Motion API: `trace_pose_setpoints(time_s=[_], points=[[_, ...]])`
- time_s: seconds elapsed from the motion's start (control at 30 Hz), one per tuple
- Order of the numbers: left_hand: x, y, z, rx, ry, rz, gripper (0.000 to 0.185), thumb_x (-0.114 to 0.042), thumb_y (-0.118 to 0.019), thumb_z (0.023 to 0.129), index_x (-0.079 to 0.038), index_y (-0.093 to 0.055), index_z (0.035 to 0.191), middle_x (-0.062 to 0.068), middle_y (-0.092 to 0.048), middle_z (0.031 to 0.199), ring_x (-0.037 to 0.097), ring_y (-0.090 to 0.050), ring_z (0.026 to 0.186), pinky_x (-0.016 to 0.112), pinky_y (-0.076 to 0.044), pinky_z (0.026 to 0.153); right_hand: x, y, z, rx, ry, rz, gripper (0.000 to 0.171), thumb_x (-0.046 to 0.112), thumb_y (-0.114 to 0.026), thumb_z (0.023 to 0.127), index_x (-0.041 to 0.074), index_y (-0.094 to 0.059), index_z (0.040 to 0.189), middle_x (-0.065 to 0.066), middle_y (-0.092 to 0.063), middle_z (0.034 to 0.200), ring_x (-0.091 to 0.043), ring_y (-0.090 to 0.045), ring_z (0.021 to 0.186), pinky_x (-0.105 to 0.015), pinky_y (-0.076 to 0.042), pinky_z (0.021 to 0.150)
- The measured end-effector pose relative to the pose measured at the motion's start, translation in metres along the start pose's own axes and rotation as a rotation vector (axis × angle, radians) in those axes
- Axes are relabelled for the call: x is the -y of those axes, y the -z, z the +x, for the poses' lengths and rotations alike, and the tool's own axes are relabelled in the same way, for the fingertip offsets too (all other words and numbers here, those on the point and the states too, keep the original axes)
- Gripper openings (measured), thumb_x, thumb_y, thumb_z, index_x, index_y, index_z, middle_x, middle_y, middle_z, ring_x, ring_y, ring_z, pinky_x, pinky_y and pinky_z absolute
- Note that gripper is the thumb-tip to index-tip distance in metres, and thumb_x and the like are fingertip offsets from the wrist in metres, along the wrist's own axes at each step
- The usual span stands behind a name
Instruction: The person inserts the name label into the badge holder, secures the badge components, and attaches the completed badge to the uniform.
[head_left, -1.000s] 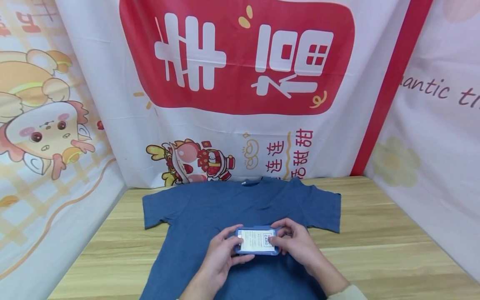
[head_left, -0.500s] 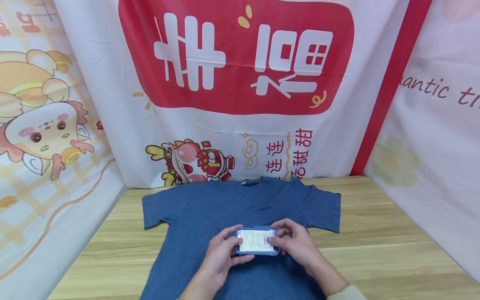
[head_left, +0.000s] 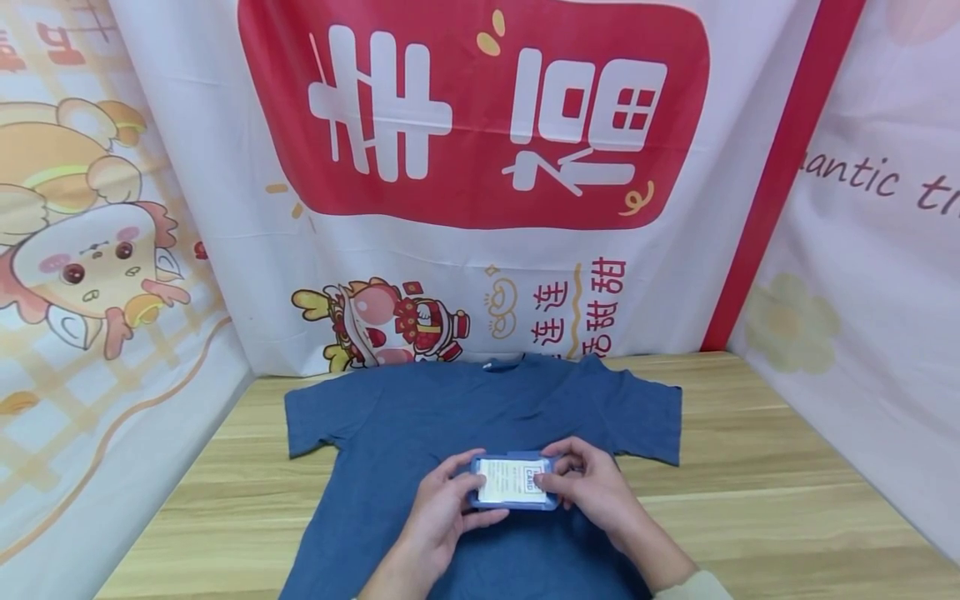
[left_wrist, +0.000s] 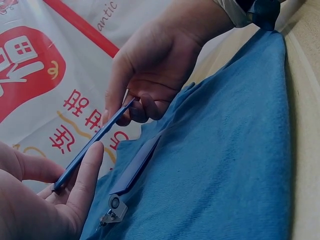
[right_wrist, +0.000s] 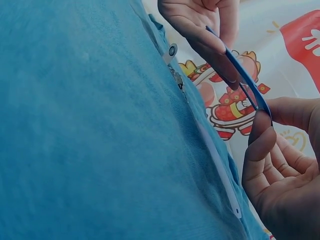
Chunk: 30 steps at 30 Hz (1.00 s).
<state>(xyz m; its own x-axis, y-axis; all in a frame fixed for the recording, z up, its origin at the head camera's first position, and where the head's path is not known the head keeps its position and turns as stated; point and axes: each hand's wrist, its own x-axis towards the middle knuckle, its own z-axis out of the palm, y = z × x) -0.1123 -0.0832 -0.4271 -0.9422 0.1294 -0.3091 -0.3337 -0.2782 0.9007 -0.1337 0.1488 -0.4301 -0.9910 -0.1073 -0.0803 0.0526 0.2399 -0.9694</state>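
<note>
The left hand (head_left: pixel 444 500) and right hand (head_left: pixel 597 486) grasp a blue card holder (head_left: pixel 513 506) between them, each pinching one end, its card (head_left: pixel 504 481) face up. They hold it above the blue shirt (head_left: pixel 442 417), whose collar lies at the back edge of the desk (head_left: pixel 750 467). The step in hand seems to be handling the card in its holder; whether it is fully seated I cannot tell. The next move probably calls for a steady pinch at both ends, without bending the thin holder. Only the head view shows the card's print; the wrist views catch the holder edge-on, apart from the shirt, and the left one reveals a flat blue piece (left_wrist: pixel 135 169), a strap (left_wrist: pixel 119 211) and a metal clip (left_wrist: pixel 106 219) beneath it.
</note>
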Motion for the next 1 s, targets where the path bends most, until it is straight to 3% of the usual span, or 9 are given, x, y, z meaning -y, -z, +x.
trace_pose_setpoints(time_s=[1.0], points=[[-0.0011, -0.0012, -0.0017, -0.01, 0.003, -0.003, 0.054, -0.005, -0.053, 0.108, -0.003, -0.045, 0.161, 0.032, -0.05, 0.156, 0.024, -0.074, 0.106, 0.047, -0.069, 0.09, 0.0002, -0.0008, -0.0005, -0.007, -0.024, -0.005, 0.045, 0.022, -0.088, 0.089, 0.003, -0.07, 0.126, -0.006, -0.067, 0.088, -0.02, -0.061, 0.071, -0.028, -0.054, 0.062]])
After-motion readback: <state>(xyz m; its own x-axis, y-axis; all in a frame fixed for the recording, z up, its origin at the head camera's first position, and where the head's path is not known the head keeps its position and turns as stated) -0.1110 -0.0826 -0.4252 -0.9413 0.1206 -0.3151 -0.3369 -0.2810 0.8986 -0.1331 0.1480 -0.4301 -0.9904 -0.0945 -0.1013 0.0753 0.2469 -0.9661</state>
